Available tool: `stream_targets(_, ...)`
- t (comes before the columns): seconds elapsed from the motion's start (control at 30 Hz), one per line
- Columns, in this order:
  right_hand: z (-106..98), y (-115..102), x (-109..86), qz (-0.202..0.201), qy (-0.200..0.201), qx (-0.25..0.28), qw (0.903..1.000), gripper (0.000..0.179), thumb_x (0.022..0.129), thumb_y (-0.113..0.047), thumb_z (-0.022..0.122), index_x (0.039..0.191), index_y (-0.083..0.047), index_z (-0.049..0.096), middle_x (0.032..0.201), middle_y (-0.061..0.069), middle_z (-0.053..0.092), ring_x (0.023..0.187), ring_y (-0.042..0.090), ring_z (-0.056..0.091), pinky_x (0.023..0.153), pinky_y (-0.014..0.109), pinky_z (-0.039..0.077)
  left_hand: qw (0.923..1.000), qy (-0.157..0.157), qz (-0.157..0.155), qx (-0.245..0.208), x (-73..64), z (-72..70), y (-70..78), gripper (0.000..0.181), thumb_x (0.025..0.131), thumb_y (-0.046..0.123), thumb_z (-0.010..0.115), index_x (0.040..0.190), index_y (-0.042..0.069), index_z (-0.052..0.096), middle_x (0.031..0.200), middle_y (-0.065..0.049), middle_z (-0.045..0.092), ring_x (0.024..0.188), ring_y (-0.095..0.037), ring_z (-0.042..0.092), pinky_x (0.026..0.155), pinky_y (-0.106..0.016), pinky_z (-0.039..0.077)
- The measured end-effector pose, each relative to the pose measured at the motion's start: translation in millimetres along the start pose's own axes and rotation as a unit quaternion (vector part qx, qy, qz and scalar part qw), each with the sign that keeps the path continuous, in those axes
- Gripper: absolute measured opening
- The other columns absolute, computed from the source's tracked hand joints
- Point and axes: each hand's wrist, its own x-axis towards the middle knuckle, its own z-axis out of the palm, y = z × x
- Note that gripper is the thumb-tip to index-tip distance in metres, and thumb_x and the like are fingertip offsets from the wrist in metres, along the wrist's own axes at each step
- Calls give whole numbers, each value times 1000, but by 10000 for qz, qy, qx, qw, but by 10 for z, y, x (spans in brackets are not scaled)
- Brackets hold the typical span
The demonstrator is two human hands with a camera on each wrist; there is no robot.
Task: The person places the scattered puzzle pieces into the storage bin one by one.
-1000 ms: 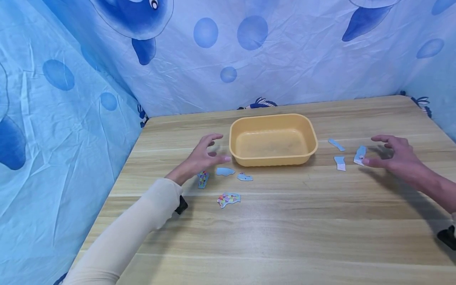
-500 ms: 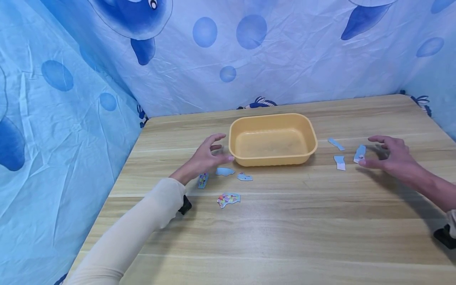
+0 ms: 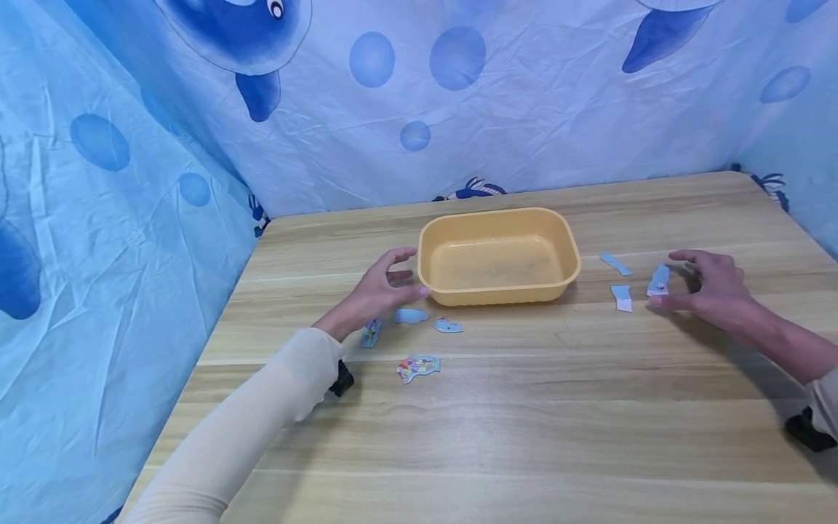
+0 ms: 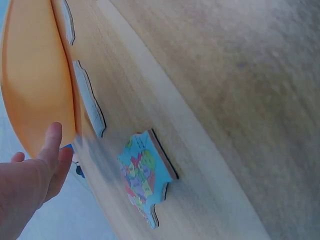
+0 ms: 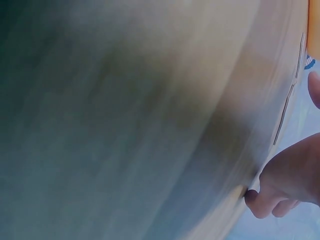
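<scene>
My left hand (image 3: 386,285) is at the left end of a yellow plastic basin (image 3: 499,295), thumb and fingers spread apart. Whether the fingertips touch its rim I cannot tell. Near that hand lie flat puzzle pieces: a plain blue one (image 3: 411,316), a small blue one (image 3: 448,325), a map-printed one (image 3: 372,333) partly by the wrist, and a larger colourful one (image 3: 419,367). On the right, my right hand (image 3: 713,287) has its thumb beside a blue-and-white puzzle piece (image 3: 658,279), fingers curved loosely. In the right wrist view the fingertips (image 5: 252,200) meet the tabletop.
Two more puzzle pieces, a narrow blue strip (image 3: 615,263) and a blue-and-white one (image 3: 622,298), lie between the basin and my right hand. The wooden table (image 3: 524,437) ends at a blue curtain (image 3: 366,160) at the back and left.
My left hand has moved slightly right, closer to the basin. My right hand has shifted a little left beside the blue-and-white piece. The pieces and basin stay where they were.
</scene>
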Motion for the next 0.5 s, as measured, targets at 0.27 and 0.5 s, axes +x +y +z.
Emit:
stream_targets(0.27, -17, -26, 6, 222, -165, 63, 9996, 93, 79, -29, 80, 144, 10, 26, 136, 40, 20, 119, 55, 15, 90, 69, 18, 9999, 37, -71, -88, 44, 43, -5, 74, 83, 29, 77, 146, 23, 36, 152, -6, 28, 134, -29, 41, 103, -44, 44)
stream_targets(0.5, -18, -22, 32, 298, -228, 25, 9993, 93, 78, -30, 80, 143, 11, 27, 135, 41, 21, 119, 55, 16, 92, 71, 17, 9996, 67, -52, -263, 70, 68, 7, 72, 85, 25, 75, 145, 21, 36, 149, -7, 31, 130, -26, 45, 102, -42, 45)
